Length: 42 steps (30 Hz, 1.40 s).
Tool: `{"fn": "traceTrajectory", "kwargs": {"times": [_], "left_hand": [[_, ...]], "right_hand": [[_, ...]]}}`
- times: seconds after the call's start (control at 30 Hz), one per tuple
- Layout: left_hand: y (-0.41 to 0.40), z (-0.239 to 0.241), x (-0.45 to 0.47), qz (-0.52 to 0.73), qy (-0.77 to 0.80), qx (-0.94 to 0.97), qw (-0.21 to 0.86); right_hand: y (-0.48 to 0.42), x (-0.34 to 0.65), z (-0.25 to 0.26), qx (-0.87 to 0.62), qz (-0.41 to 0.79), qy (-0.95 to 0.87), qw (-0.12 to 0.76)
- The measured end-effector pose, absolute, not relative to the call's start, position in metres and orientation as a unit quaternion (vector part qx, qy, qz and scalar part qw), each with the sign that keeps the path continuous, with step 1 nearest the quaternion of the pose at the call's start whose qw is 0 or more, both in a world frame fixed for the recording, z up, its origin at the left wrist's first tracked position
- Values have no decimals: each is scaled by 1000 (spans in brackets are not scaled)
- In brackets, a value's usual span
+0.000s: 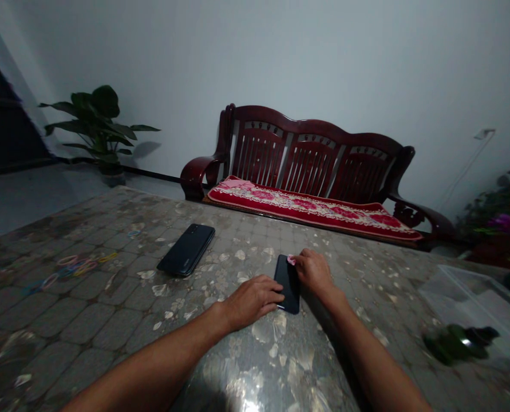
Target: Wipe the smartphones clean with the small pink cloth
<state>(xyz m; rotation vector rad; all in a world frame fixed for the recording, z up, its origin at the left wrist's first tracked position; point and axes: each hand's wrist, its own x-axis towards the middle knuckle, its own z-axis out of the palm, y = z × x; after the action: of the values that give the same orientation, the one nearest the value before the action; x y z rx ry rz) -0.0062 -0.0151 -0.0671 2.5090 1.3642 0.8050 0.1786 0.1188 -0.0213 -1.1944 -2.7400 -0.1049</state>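
we count two phones on the worktop (121,320). one phone (289,286) lies dark face up between our two hands, near the middle; the second phone (187,250) lies to its left, well apart from both hands. our left hand (255,298) is palm down, loosely spread, its fingertips resting on the left side of the first phone. our right hand (313,270) pinches one pink scrap (291,260) at that phone's top right corner; we cannot tell what the scrap is.

farther left we see several coloured bands (83,268), overlapping too much to count, and one blue band (133,233) apart from them. on the right are one clear box (473,286) and, just beside it, one green bottle (456,344), tipped on its side. beyond the worktop stands one sofa (315,163) with three back panels, two arms and one red mat (315,207). one potted plant (100,123) stands at the left.
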Motion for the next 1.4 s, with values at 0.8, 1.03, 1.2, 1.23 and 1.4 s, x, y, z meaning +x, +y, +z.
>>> {"fn": "traceTrajectory", "kwargs": {"times": [0.8, 1.03, 1.2, 1.23, 1.4], "left_hand": [[-16, -66, -4, 281, 451, 847, 29], [-16, -67, -5, 288, 451, 844, 23], [-15, -68, -4, 285, 454, 844, 27], [-15, -68, -4, 283, 455, 844, 28], [-15, -65, -4, 272, 455, 847, 30]], "right_hand": [[117, 160, -24, -335, -6, -940, 71], [118, 164, -24, -360, -5, -929, 82], [108, 175, -27, -281, 24, -955, 89], [109, 176, -27, -281, 24, -955, 86], [117, 174, -22, -367, -2, -927, 73]]}}
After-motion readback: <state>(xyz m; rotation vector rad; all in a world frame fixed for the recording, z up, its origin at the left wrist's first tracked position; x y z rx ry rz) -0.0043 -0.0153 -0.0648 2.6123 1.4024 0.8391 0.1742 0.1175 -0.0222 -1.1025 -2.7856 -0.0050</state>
